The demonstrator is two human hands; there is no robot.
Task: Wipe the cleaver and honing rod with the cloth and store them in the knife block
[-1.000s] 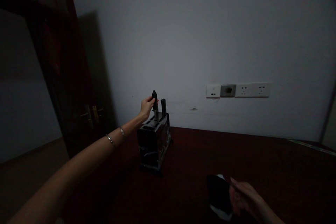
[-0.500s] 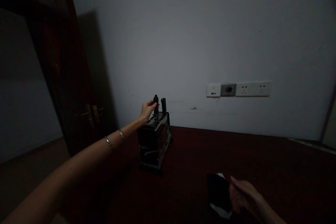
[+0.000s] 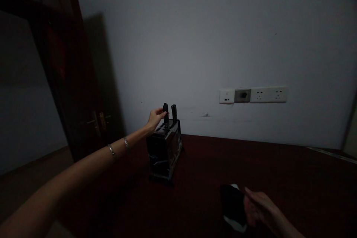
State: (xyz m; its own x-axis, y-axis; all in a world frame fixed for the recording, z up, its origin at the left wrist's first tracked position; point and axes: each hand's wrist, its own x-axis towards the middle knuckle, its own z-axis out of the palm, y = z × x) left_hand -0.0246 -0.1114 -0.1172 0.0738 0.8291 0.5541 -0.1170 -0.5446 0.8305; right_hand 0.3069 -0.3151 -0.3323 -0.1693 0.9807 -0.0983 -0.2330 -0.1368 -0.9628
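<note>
A black knife block (image 3: 159,156) with streaky markings stands on the dark red table. My left hand (image 3: 156,117) is closed round the black handle of a knife (image 3: 165,111), which is upright in a slot on top of the block. Just behind it, a second black-handled knife (image 3: 174,112) sits in the block. At the lower right, my right hand (image 3: 263,206) is closed at the edge of a soft-looking black thing with white edges (image 3: 233,204), perhaps a cloth. Dim light hides its exact kind.
The dark red table (image 3: 212,163) runs back to a grey wall with a row of sockets and switches (image 3: 252,95). On the left is a dark wooden door (image 3: 69,81) with a metal handle (image 3: 96,121).
The knife in my left hand has gone slightly down into the block, so less blade shows under the handle. My right hand and the black-and-white thing have hardly moved.
</note>
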